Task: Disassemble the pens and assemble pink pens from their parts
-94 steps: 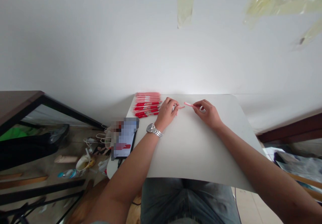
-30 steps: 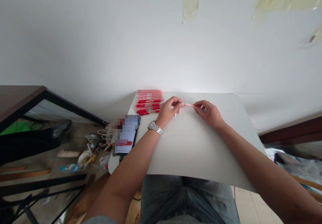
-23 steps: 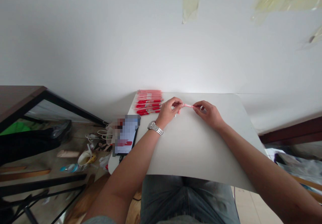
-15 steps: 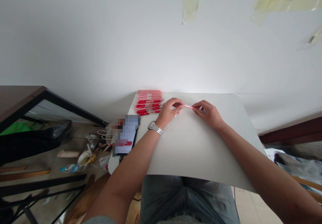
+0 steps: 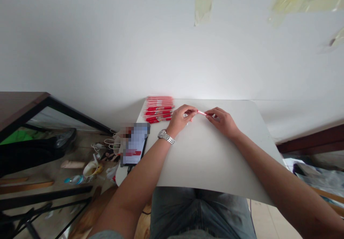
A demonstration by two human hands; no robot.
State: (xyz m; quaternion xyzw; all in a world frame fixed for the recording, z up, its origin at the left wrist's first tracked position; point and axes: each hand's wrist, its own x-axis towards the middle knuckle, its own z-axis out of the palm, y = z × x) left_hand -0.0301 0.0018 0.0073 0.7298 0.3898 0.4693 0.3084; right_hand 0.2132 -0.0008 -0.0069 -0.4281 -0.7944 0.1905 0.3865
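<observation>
A slim pink-red pen (image 5: pixel 201 113) spans the gap between my hands, its ends held in my fingertips. My left hand (image 5: pixel 181 119), with a silver wristwatch (image 5: pixel 166 137) on its wrist, pinches one end. My right hand (image 5: pixel 221 122) pinches the other end. Just left of my left hand lies a neat row of several red pens (image 5: pixel 158 109), at the far edge of a white board (image 5: pixel 204 156). My left hand does not touch that row.
A phone (image 5: pixel 134 144) with a blurred screen lies at the board's left edge. A white wall rises behind the board. Down on the floor at left stand a cup (image 5: pixel 90 168) and cables. My jeans-covered legs show below the board.
Since the oldest frame, my hands have closed together, and what were separate pink pieces now look like one pen between them. Over the last half second little has moved.
</observation>
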